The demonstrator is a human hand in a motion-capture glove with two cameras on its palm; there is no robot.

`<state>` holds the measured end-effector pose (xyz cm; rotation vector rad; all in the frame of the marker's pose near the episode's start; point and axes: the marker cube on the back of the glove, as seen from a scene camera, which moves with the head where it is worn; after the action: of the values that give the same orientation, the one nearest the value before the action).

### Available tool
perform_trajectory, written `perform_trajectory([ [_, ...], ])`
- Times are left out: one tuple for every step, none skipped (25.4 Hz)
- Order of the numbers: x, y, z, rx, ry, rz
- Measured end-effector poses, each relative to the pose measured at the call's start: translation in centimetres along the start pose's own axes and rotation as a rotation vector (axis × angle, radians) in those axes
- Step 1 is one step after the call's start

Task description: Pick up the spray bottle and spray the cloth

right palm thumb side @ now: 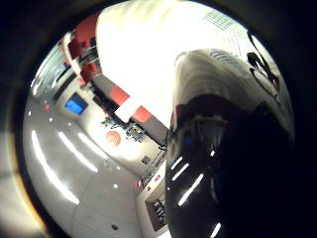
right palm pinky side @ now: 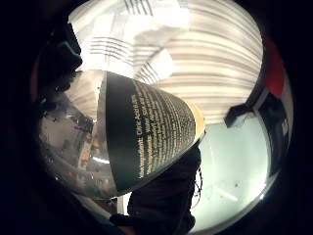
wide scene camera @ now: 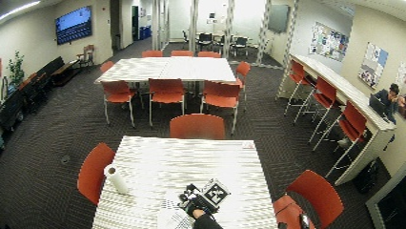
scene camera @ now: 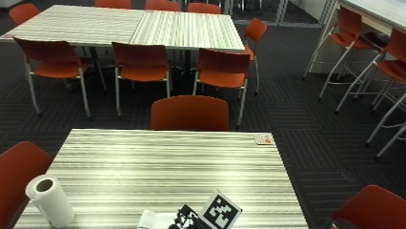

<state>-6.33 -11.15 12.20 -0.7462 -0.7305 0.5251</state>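
Table: the striped table (scene camera: 165, 171) carries everything; in the outside view only its near edge shows the work.
Right hand: the gloved right hand (wide scene camera: 198, 208) sits over the near edge of the table, its sleeve coming in from the near side.
Spray bottle: the spray bottle (right palm pinky side: 146, 132) fills much of both palm views, a clear glossy body with a dark label in pale print, so it lies close against the palm.
Fingers: a gloved finger (right palm pinky side: 166, 196) wraps round the bottle below the label; the fingers are clamped on the bottle.
Cloth: the white cloth (scene camera: 154, 220) lies crumpled on the table at its near edge, just beside the hand; in the little-finger palm view it shows beyond the bottle.
Paper towel roll: a paper towel roll (scene camera: 49, 201) stands upright near the table's corner, apart from the cloth.
Card: a small white and orange card (scene camera: 264, 139) lies at the far corner, well apart.
Chairs: an orange chair (scene camera: 189, 113) is tucked at the far side of the table, with others at the sides.
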Motion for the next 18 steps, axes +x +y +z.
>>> perform_trajectory([
  [0.2, -0.5, 0.3, -0.041, -0.002, 0.048],
  [0.9, -0.8, 0.7, -0.079, 0.019, 0.115],
  [1.8, -0.9, 1.2, -0.114, 0.046, 0.183],
  [2.5, -1.1, 1.7, -0.137, 0.071, 0.237],
  [3.3, -1.4, 2.0, -0.142, 0.092, 0.268],
  [3.9, -1.9, 2.4, -0.132, 0.11, 0.278],
  [4.5, -2.4, 2.6, -0.117, 0.124, 0.276],
  [5.1, -2.8, 2.9, -0.113, 0.134, 0.269],
  [5.4, -2.8, 3.1, -0.132, 0.139, 0.263],
  [5.7, -2.6, 3.4, -0.175, 0.136, 0.261],
  [5.8, -2.2, 3.6, -0.228, 0.129, 0.265],
  [5.8, -1.8, 3.8, -0.273, 0.121, 0.271],
  [5.8, -1.5, 3.9, -0.295, 0.116, 0.277],
  [5.8, -1.3, 3.9, -0.298, 0.113, 0.281],
  [5.7, -1.1, 3.8, -0.298, 0.111, 0.288],
  [5.6, -0.8, 3.8, -0.305, 0.109, 0.296],
  [5.4, -0.5, 3.7, -0.313, 0.105, 0.299],
  [5.3, -0.6, 3.6, -0.309, 0.098, 0.29],
])
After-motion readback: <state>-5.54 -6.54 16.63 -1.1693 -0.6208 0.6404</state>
